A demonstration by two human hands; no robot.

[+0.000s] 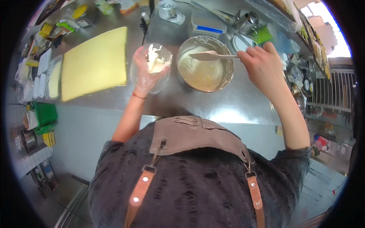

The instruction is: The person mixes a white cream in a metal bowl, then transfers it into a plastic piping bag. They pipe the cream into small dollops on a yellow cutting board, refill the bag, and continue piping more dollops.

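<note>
My left hand (141,76) is wrapped round a clear plastic bag, probably a piping bag (157,86), whose top is folded down over the fingers. White cream (155,64) sits in its mouth, with a peak sticking up. My right hand (262,62) grips the handle of a spatula (207,56), its pale blade held level over a metal bowl (181,78). Inside that bowl lies more cream (201,72), smeared up the walls. To the left of my left hand a large yellow sheet of sponge cake (95,62) lies flat on the steel worktop (167,102).
Behind the bowl stand a clear lidded box (207,23) and a metal pot (245,23). White plastic containers (40,81) line the far left. A jar with a yellow lid (80,13) stands at the back left. Below the worktop's left end is a green bin (45,116).
</note>
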